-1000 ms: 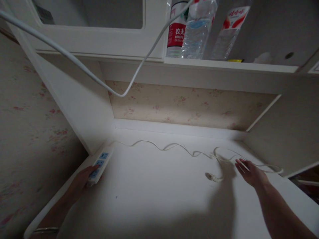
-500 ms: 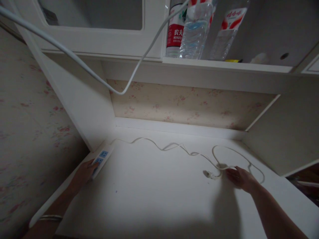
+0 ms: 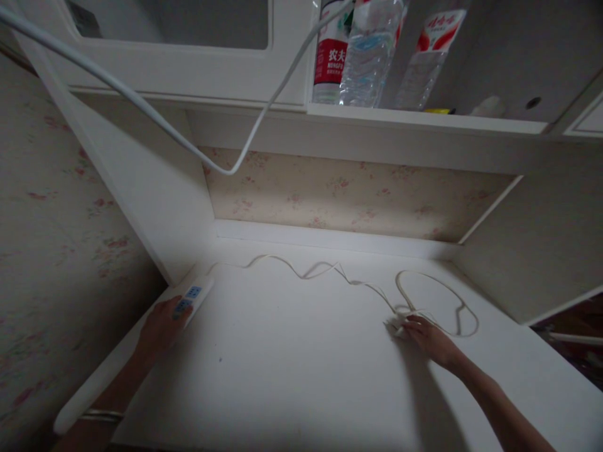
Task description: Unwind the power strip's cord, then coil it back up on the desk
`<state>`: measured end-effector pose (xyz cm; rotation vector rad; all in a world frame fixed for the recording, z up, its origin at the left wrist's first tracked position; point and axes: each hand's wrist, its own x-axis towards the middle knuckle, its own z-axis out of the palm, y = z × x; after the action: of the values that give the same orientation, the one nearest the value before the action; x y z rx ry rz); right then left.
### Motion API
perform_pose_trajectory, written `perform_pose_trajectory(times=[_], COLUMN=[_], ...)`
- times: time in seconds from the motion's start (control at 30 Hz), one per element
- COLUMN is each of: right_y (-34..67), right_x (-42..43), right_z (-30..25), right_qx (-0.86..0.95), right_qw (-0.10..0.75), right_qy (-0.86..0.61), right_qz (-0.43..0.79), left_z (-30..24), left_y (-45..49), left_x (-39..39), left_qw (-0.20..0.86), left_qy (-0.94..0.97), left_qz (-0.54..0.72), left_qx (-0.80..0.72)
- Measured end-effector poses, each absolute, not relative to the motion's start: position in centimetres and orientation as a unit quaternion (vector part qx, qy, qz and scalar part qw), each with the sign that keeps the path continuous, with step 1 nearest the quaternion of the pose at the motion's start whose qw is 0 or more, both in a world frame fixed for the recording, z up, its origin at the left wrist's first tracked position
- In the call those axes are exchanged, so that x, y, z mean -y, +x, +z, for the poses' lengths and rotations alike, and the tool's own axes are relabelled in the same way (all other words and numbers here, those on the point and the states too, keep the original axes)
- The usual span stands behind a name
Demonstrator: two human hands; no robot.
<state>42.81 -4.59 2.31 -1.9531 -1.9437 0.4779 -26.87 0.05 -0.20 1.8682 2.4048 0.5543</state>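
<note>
A white power strip (image 3: 195, 292) with blue sockets lies at the left edge of the white desk (image 3: 301, 370). My left hand (image 3: 161, 325) rests on its near end, fingers curled over it. Its thin white cord (image 3: 325, 272) snakes across the desk to a loop (image 3: 438, 295) at the right. My right hand (image 3: 428, 339) lies on the cord where the loop crosses, beside the plug (image 3: 394, 326), fingers closed over the cable.
A thick white cable (image 3: 141, 110) hangs across the upper view. Three plastic water bottles (image 3: 367, 53) stand on the shelf above the desk. Floral wallpaper (image 3: 348, 194) backs the alcove. A side panel (image 3: 532, 251) closes the right.
My right hand has moved left across the desk onto the cord near the plug, pulling the loop in tighter. My left hand has slid further onto the power strip.
</note>
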Motion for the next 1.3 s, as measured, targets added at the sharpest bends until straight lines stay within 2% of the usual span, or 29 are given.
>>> perform_pose_trajectory(times=[0.13,0.23,0.4,0.53,0.7,0.87,0.97,1.1,1.2,1.3], right_y=[41.8,40.0,34.2,28.9,24.8,23.8,24.6,27.7,30.3,31.4], right_x=[6.2,7.5,9.5,10.2,10.4,11.5,12.3,12.8,13.2,13.5], right_z=[2.9,4.0,6.9,7.6,6.5,6.7,6.1,3.8,2.0,1.0], right_qx=[0.721,0.69,0.7,0.705,0.623,0.576,0.575,0.586,0.595,0.625], right_qw=[0.131,0.126,0.109,0.139,0.22,0.28,0.299,0.301,0.316,0.261], right_qy=[-0.653,-0.677,-0.607,-0.52,-0.448,-0.404,-0.45,-0.607,-0.676,-0.713], right_qz=[0.19,0.223,0.36,0.462,0.602,0.653,0.614,0.444,0.298,0.181], left_z=[1.2,2.5,3.5,3.3,2.4,1.7,1.7,2.2,2.9,3.7], left_y=[-24.8,-21.6,-12.3,-4.2,2.1,4.2,4.7,4.4,3.4,2.5], left_x=[1.1,2.6,7.1,10.9,11.3,9.4,8.8,8.1,7.3,6.5], left_qw=[-0.073,-0.077,0.129,0.31,0.354,0.405,0.497,0.617,0.649,0.653], left_qy=[0.631,0.675,0.772,0.797,0.772,0.699,0.635,0.482,0.389,0.349], left_qz=[0.152,0.188,0.271,0.261,0.251,0.313,0.366,0.445,0.488,0.518], left_qx=[-0.757,-0.709,-0.56,-0.448,-0.464,-0.499,-0.464,-0.435,-0.435,-0.428])
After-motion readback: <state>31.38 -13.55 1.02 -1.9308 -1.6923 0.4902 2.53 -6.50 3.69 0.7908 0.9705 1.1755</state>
